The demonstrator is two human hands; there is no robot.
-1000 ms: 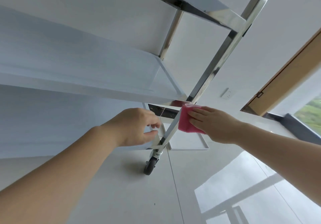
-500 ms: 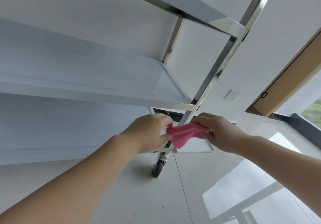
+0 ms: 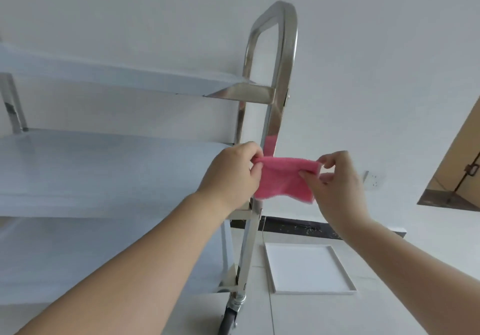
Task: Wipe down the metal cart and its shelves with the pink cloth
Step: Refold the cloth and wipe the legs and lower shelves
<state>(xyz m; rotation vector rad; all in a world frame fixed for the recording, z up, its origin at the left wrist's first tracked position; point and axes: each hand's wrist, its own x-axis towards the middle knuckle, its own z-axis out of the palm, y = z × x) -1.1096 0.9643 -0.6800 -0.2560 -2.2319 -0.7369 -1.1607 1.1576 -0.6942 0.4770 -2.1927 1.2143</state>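
Pinching the top corners of the pink cloth [image 3: 283,181] w/ both hands rn: left hand [image 3: 233,176] has its fingers curled round the left corner, right hand [image 3: 337,186] nips the right corner btwn thumb and forefinger, other fingers loosely bent. Cloth hangs stretched flat between them, bottom edge dangling free. Right behind it is the metal cart [image 3: 272,106], its shiny upright post running up past the cloth to a rounded handle loop above the hands; a pink reflection shows on the post just above the cloth. Can't tell if the cloth actually touches the post. Shelves [image 3: 104,168] spread out to the left of the left hand, one at hand level, one higher up. Below the hands the post ends at a caster wheel [image 3: 231,319] on the floor. Down-right of it sits a white tray [image 3: 311,293], flat on the floor. Wall socket [image 3: 372,180] just right of the right hand.
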